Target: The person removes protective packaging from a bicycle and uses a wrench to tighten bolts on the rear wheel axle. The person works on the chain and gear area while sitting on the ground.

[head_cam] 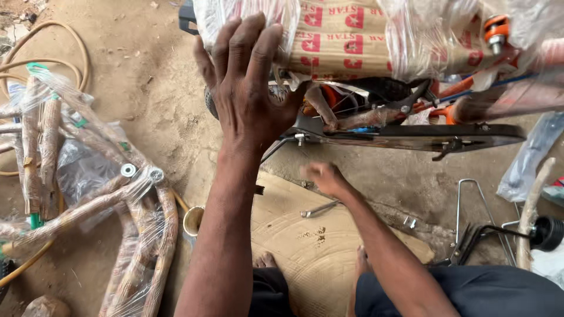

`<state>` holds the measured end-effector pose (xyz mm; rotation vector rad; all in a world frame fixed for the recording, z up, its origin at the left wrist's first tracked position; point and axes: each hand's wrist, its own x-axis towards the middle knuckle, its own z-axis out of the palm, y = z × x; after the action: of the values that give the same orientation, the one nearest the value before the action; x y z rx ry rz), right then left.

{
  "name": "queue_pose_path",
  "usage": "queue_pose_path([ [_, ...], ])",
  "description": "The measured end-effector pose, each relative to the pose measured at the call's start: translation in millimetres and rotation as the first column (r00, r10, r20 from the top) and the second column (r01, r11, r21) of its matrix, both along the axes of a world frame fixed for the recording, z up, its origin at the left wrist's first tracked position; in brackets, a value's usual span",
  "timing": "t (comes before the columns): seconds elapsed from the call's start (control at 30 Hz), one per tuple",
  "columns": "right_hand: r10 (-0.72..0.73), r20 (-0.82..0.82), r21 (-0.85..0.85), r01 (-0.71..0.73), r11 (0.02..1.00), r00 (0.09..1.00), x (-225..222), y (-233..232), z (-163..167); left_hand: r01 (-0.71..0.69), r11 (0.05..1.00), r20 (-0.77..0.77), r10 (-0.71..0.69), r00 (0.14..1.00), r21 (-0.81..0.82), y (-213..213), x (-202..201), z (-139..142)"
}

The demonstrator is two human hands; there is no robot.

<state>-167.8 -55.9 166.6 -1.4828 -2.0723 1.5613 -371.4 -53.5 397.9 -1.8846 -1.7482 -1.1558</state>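
- Bicycle: partly wrapped, lying on its side across the top of the view, just above the dirt floor.
- Wrapping: printed cardboard under clear plastic film covers the upper part; black mudguard and orange frame parts show below.
- Left hand: fingers spread, palm pressed flat on the wrapped part, clamped on nothing.
- Right hand: blurred, fingers curled together below the mudguard; whether it holds anything, I cannot tell.
- Spanner: on the cardboard sheet, just beside the right hand.
- Handling, judged: stiff metal, fairly heavy and awkward; the film looks slippery, the mudguard thin and bendable. Best held at bare frame tubes, not at the wrap.
- Nearby: bundle of wrapped tubes to the left, wire stand to the right.
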Motion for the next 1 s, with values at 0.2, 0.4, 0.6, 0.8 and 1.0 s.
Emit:
queue_pose_path([
  [0.2, -0.629, -0.492, -0.641, 0.238, 0.73, 0.602, -45.2, 10.1, 24.3, -0.18, 0.937, 0.299, 0.087, 0.95, 0.3, -2.3, 29.0, -2.5],
  [0.4, -0.665, -0.557, -0.583, 0.336, 0.74, 0.497, -53.4, 7.9, 34.6, 0.355, 0.93, 0.982, -0.146, 0.122, 0.094, -3.0, 55.7, -42.9],
  [0.6, -0.663, -0.589, -0.678, 0.164, 0.717, 0.463, -47.3, 5.5, 38.2, 0.498, 0.861, 0.965, -0.207, 0.159, 0.102, 5.7, 61.1, -78.9],
  [0.8, -0.724, -0.542, -0.759, 0.121, 0.64, 0.427, -39.2, -1.7, 35.1, 0.501, 0.861, 0.875, -0.177, 0.45, -0.084, -3.3, 84.5, -78.8],
  [1.0, -0.721, -0.477, -0.708, 0.266, 0.654, 0.503, -40.7, -6.4, 30.2, 0.515, 0.818, 0.89, -0.008, 0.455, -0.256, -9.7, 80.1, -68.6],
])
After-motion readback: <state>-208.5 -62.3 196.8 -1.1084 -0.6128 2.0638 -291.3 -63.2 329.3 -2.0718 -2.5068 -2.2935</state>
